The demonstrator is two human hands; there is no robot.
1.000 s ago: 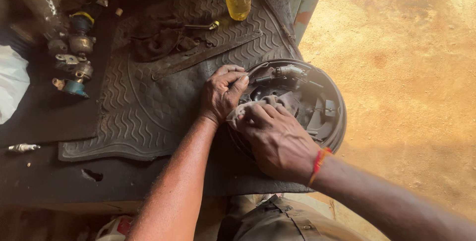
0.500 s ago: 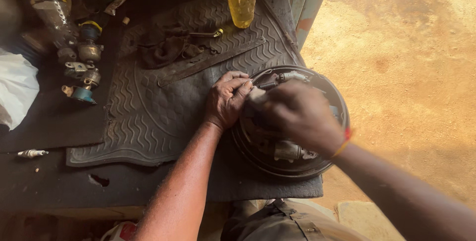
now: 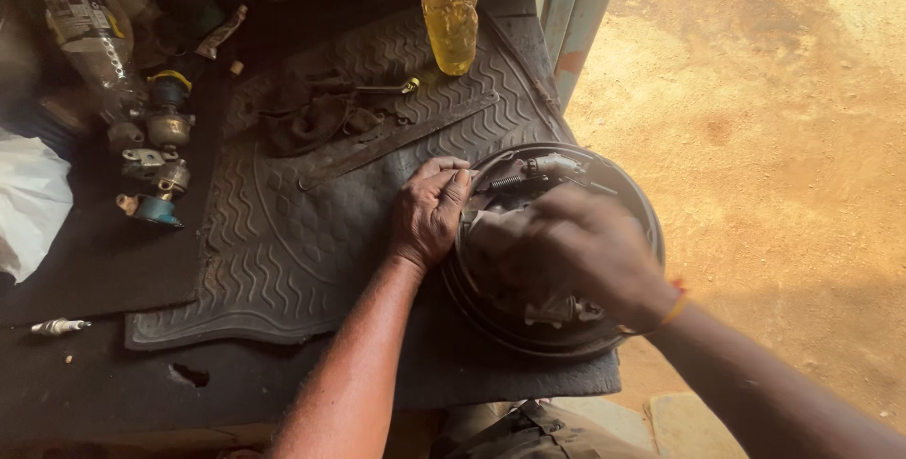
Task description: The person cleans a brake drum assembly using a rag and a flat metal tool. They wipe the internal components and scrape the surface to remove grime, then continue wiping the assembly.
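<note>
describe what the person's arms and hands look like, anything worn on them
Both forearms are bare, with no sleeves and no gloves showing. The right hand is motion-blurred; a thin orange-red band circles its wrist. The left hand wears nothing that can be seen: no ring, watch or band.

A clear plastic bottle (image 3: 90, 39) with a pale label lies top left; a yellow-liquid bottle (image 3: 450, 11) stands top centre.

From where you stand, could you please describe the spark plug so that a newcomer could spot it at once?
Start at the ribbed rubber mat on the dark bench. Off its near left corner lies the spark plug, alone on the bare surface. It is small, pale and slender, unlike the chunky metal fittings farther back.
</note>
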